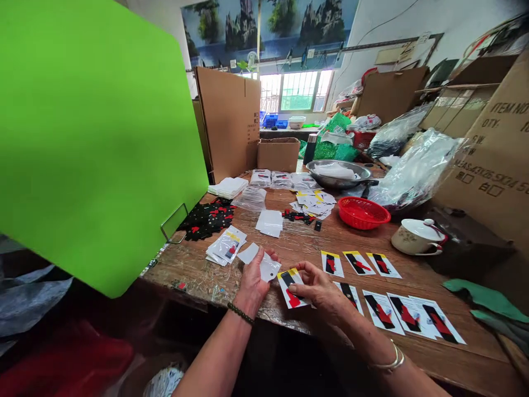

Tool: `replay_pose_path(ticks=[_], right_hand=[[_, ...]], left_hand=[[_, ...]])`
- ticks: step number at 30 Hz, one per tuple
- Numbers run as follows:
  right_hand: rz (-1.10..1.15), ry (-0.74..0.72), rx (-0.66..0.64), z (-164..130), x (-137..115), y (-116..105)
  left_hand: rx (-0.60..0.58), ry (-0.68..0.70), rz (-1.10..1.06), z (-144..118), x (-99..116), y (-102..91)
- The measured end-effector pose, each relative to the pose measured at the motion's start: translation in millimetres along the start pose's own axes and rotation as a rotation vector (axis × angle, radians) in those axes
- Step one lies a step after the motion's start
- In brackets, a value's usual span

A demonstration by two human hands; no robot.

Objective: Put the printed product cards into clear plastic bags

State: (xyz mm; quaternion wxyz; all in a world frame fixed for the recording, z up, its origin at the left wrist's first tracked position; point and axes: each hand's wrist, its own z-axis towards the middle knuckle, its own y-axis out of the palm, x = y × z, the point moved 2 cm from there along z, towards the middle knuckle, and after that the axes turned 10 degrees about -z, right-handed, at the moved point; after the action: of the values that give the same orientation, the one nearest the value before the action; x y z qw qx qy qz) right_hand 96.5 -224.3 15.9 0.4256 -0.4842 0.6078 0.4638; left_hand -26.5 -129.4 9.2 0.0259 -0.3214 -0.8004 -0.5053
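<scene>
My left hand point(255, 278) is closed on a small white plastic bag point(269, 269) with a round hole near its corner. Close beside it, my right hand point(320, 289) pinches a white card point(285, 298) with a yellow top, together with the black and red piece point(292, 281) lying on it. The card is tilted just off the table's front edge, apart from the bag or nearly touching it. Right of my right hand, more cards point(383, 266) lie in two rows, each with a black and red piece on it. Filled bags point(227, 246) are stacked left of my left hand.
Black and red pieces point(209, 219) are heaped at the left, by a large green panel point(95, 138). Behind my hands lie white bags point(270, 221) and loose cards point(316, 203). A red basket point(363, 213), lidded mug point(417, 237) and metal pan point(314, 172) stand towards the right.
</scene>
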Motion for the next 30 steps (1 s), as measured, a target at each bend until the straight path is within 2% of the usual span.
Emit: replay_pose_path(ticks=[6,9,13,21,28,30], right_hand=[[0.011,-0.007,0.094,-10,4,13],[0.013,0.027,0.084,-13,4,18],[0.031,0.061,0.030,-14,8,22],[-0.006,0.081,-0.113,-4,21,7],[-0.007,0.086,-0.073,1,23,-2],[0.014,0.090,-0.106,1,23,-3]], left_hand=[[0.032,0.068,0.006,-9,-3,-7.0],[0.028,0.043,0.002,-14,-6,-6.7],[-0.049,-0.017,0.030,-21,-11,-5.8],[-0.089,0.017,0.049,-30,-15,-8.4],[-0.132,-0.040,0.043,-35,-19,-7.4],[-0.152,-0.052,0.045,-37,-21,-7.8]])
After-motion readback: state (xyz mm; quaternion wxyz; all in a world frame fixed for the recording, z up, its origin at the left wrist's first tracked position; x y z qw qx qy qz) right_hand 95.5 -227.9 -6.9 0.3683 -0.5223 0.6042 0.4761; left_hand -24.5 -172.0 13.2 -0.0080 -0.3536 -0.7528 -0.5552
